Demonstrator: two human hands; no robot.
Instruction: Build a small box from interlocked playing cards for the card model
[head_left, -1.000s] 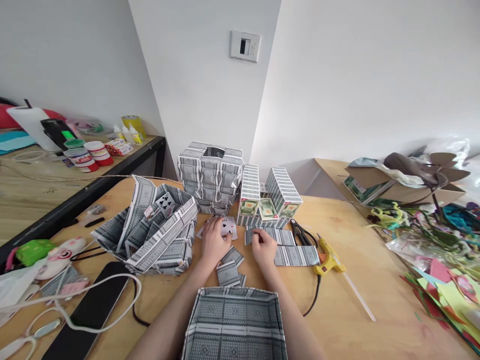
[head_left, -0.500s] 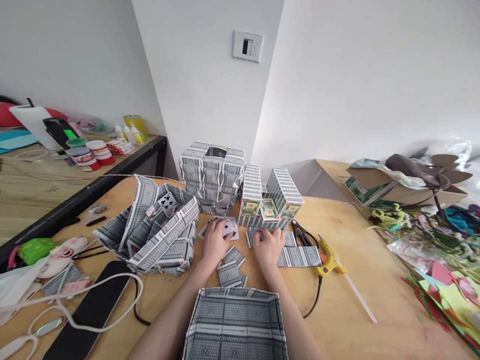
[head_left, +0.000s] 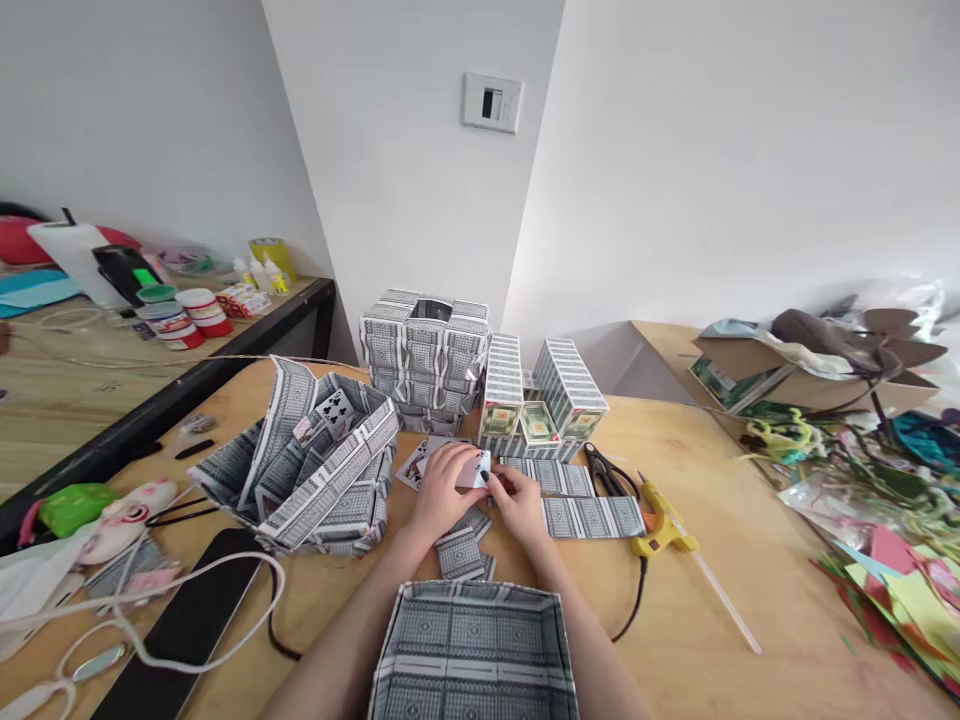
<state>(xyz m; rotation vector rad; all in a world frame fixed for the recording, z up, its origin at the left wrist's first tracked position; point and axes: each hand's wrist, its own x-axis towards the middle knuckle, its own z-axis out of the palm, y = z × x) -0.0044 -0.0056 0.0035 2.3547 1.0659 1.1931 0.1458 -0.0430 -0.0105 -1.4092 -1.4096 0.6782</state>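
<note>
Both my hands meet over the table around one playing card (head_left: 474, 470), whose white face shows a few black pips. My left hand (head_left: 442, 492) is closed on its left part, and my right hand (head_left: 517, 500) pinches its right edge. More face-up cards (head_left: 410, 468) lie partly under my left hand. Several loose cards with grey patterned backs (head_left: 459, 555) rest below it. To the right of my right hand lie two strips of joined cards (head_left: 592, 517). Nearest me stands an open box made of cards (head_left: 472, 630).
A yellow glue gun (head_left: 660, 520) with a glue stick lies right, near black-handled scissors (head_left: 609, 470). Card boxes (head_left: 574, 390) and a woven card structure (head_left: 424, 350) stand behind. At left are a card-filled basket (head_left: 330, 480), white cable (head_left: 281, 590) and black slab (head_left: 187, 620).
My right hand has moved left from the card strips to meet my left hand. A playing card is now lifted between them.
</note>
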